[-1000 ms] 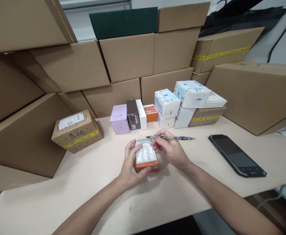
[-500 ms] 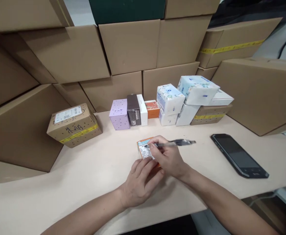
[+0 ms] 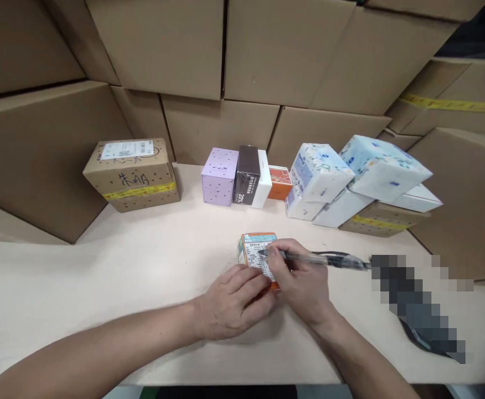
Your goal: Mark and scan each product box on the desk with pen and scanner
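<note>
A small orange, white and blue box (image 3: 256, 246) with printed text lies on the table, its labelled face up. My left hand (image 3: 236, 302) is closed around its near end, fingers on the upper face, covering part of the print. In my right hand (image 3: 303, 277) a pen (image 3: 329, 259) with a clear, dark barrel is pinched between thumb and fingers. The pen's tip rests at or just over the printed face; contact is hard to tell. The right hand sits against the box's right side, hiding that edge.
Behind stand a lilac box (image 3: 218, 177), a dark brown box (image 3: 246, 174), a white box (image 3: 263, 180), an orange box (image 3: 279, 183) and tissue packs (image 3: 321, 172). A taped carton (image 3: 143, 185) is left, a blurred phone (image 3: 421, 310) right. Large cartons (image 3: 221, 130) wall the back.
The head view has shifted, so the table and boxes appear displaced. Both hands stay at the small box, and the pen remains in my right hand, its tip over the printed face.
</note>
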Action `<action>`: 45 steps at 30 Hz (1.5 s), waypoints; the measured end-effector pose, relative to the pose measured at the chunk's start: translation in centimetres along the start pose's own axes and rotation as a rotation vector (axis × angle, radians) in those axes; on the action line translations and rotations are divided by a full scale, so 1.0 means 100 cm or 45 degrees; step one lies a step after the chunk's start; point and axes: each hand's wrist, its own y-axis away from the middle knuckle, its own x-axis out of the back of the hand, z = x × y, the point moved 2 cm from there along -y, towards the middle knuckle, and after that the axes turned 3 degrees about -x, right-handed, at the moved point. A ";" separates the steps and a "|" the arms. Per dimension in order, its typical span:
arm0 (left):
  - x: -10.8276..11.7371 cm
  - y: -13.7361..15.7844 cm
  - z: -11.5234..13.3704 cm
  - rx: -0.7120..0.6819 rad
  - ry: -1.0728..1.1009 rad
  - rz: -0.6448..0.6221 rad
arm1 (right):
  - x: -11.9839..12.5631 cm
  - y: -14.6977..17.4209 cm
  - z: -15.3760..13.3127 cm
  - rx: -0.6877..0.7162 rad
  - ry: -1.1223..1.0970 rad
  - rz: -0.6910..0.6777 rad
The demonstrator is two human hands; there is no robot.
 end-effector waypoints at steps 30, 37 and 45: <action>-0.002 0.001 0.001 0.020 0.012 -0.081 | 0.001 -0.004 0.002 -0.084 -0.056 -0.172; -0.004 0.004 0.000 0.031 -0.037 -0.038 | 0.022 -0.012 0.025 -0.296 -0.229 0.111; -0.007 0.005 -0.005 0.049 -0.093 -0.017 | 0.044 -0.031 0.065 -0.446 0.533 -0.533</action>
